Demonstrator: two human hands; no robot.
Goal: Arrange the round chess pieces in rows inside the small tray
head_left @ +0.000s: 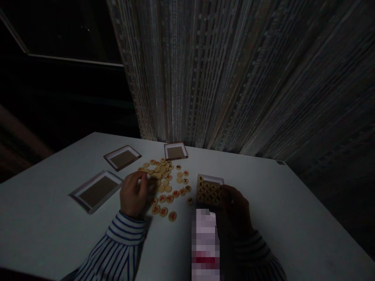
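Note:
Round wooden pieces (157, 175) with red or dark characters, some blank side up, lie scattered on the white table. My left hand (134, 193) is at the left edge of this spread, its fingers curled; whether a piece is between them is hidden. To the right stands a box (216, 180) holding rows of pieces with dark characters (208, 192). My right hand (236, 207) is at the right side of that box, thumb and fingers pinched together at its edge over the pieces; what they grip is too dark to tell.
Three more shallow boxes with no pieces in them stand on the table (293, 218): one at the left (98, 192), one behind it (123, 157) and one at the back (175, 151). A string curtain (187, 78) hangs behind the table. A pixelated patch covers the near middle.

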